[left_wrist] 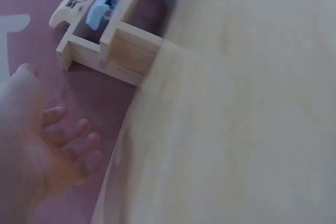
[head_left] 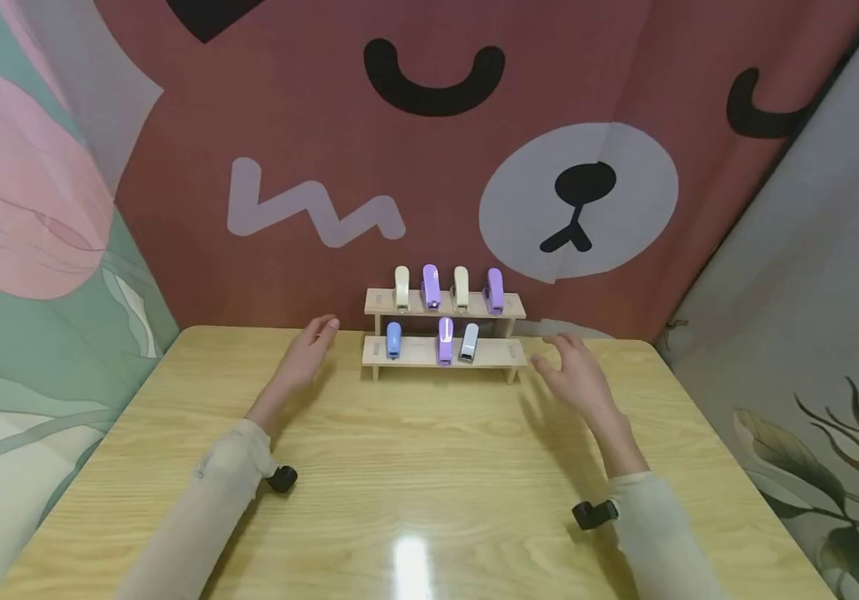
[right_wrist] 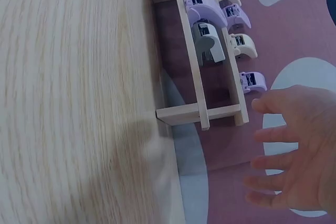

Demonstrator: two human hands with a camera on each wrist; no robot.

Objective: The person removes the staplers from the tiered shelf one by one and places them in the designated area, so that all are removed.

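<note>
A two-tier wooden rack [head_left: 414,352] holds several small staplers. Its upper tier carries a cream stapler [head_left: 402,288], a purple one [head_left: 431,287], another cream stapler [head_left: 461,288] and another purple one [head_left: 495,291]. On the lower tier stand a blue stapler [head_left: 394,340], a purple stapler [head_left: 445,341] and a pale grey stapler [head_left: 469,342]. My left hand [head_left: 305,357], empty with fingers loosely extended, is left of the rack. To the rack's right is my right hand [head_left: 573,373], also empty, fingers spread in the right wrist view, its thumb closest to the lower tier's end.
The rack stands at the back of a light wooden table [head_left: 399,467]. Close behind it hangs a brown curtain [head_left: 309,275] with a bear print. Patterned fabric [head_left: 811,333] borders the right side. Each wrist wears a small black camera.
</note>
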